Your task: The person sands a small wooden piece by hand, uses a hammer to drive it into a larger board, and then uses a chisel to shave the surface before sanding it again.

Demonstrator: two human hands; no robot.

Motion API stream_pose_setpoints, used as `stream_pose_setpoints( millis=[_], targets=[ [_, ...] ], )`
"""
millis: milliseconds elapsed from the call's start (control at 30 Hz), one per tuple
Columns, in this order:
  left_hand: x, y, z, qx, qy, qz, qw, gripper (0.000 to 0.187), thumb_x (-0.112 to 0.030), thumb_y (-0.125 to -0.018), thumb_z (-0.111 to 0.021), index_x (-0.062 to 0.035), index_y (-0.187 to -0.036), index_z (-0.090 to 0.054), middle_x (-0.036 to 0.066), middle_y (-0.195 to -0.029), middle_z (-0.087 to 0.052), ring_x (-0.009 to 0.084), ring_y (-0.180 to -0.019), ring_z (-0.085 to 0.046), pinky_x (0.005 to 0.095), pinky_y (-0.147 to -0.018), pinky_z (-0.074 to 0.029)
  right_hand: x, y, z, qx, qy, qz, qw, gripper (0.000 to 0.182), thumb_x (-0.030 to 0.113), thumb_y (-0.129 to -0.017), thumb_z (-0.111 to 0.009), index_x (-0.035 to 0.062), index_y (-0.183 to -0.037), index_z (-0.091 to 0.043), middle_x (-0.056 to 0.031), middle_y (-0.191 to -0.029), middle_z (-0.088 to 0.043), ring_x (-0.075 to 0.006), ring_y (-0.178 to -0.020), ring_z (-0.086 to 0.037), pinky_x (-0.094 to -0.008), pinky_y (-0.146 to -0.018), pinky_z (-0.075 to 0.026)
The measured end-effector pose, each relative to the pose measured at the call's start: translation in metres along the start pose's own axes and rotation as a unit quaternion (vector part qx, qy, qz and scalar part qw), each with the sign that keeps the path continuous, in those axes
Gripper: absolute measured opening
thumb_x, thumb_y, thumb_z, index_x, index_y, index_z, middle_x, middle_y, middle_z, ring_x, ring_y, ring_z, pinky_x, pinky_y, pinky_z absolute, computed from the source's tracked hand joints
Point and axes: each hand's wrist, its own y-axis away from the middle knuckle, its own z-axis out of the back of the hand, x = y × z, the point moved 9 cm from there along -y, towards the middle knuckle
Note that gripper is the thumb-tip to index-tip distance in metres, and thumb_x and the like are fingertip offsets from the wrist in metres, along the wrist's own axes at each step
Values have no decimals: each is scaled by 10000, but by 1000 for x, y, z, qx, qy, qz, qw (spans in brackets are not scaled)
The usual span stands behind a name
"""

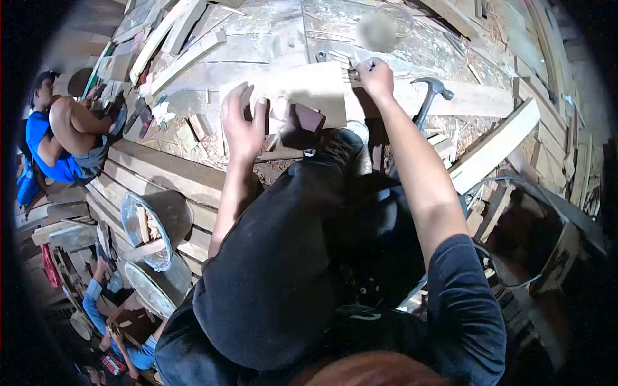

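Observation:
A pale wooden board [309, 80] lies in front of my bent knee. My left hand [243, 122] rests on its left end, thumb apart from the fingers. Beside that hand, on the board, is a reddish-brown piece [310, 118] that resembles folded sandpaper. My right hand [376, 77] is just past the board's right end, its fingers curled together. What they pinch, if anything, is too small to make out. Several small wooden sticks [339, 58] lie by its fingertips. To the right, a claw hammer [430, 96] leans with its head up.
A round translucent container [380, 31] stands at the back. Long timber pieces [187, 61] lie at the left, and a thick plank [496, 147] at the right. Buckets [154, 225] stand at the lower left. A person in blue [48, 148] sits at far left; another person's sleeve [93, 299] shows below.

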Motion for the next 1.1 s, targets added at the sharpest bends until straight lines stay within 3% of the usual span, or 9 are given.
stream_pose_setpoints(
  millis=[100,167,400,500,600,633,733,833,1100],
  targets=[
    [-6,-2,-18,48,-28,-36,998,408,-130,-851,-724,-19,-1223,-598,199,-1208,-625,396,-1167,-552,460,-1027,-419,-7,-2,8,-39,85,9,996,237,230,-821,-712,55,-979,-689,-196,-995,-712,-377,-1002,-670,-471,-864,-518],
    [-8,1,-21,40,-41,-52,997,402,-126,-849,-723,-25,-1219,-601,194,-1206,-626,392,-1167,-552,460,-1026,-419,6,-5,1,-91,148,140,975,206,135,-800,-672,60,-992,-687,-187,-1033,-691,-389,-1013,-651,-489,-878,-509],
    [-2,6,-19,32,-12,-46,998,393,-89,-849,-715,-28,-1220,-603,184,-1220,-627,375,-1188,-553,449,-1034,-426,21,-9,-54,27,320,201,925,234,70,-865,-577,117,-1048,-716,-135,-1091,-670,-303,-1094,-639,-469,-946,-491],
    [-7,3,-15,12,-20,-63,998,350,-52,-857,-699,-29,-1200,-627,195,-1209,-627,364,-1164,-576,423,-998,-463,22,-10,-38,-1,254,160,954,224,97,-876,-588,111,-1051,-728,-145,-1104,-699,-332,-1080,-645,-437,-956,-489],
    [-13,-2,-7,-2,40,-56,998,272,-41,-897,-672,-4,-1166,-647,161,-1145,-666,286,-1058,-640,373,-936,-499,3,-13,-30,39,-50,110,992,212,134,-885,-640,77,-1069,-730,-143,-1040,-724,-303,-946,-688,-387,-853,-525],
    [-13,-6,-9,17,120,8,993,254,-40,-910,-665,6,-1159,-651,146,-1120,-676,254,-1024,-646,354,-918,-504,14,-8,-27,74,-178,136,972,196,145,-924,-660,38,-1076,-722,-101,-971,-737,-235,-787,-687,-338,-730,-536],
    [-23,-5,-27,69,288,128,946,235,-44,-954,-645,41,-1172,-650,92,-1041,-699,133,-905,-654,273,-850,-518,51,31,-12,225,-357,31,906,168,110,-989,-617,-6,-1074,-703,-32,-984,-714,-134,-844,-651,-256,-779,-505],
    [-43,-11,-53,138,400,96,901,296,-117,-1020,-563,50,-1260,-607,139,-1186,-681,187,-1089,-645,304,-973,-477,113,87,15,249,-410,74,874,173,110,-977,-642,-19,-1079,-697,-28,-978,-703,-107,-889,-636,-244,-805,-494],
    [-68,5,-51,181,459,130,860,181,-84,-995,-599,27,-1122,-664,65,-1029,-702,100,-944,-633,262,-850,-508,148,167,29,206,-341,101,912,141,59,-972,-636,-33,-1048,-712,-46,-958,-715,-98,-887,-632,-251,-784,-509]
  ],
)
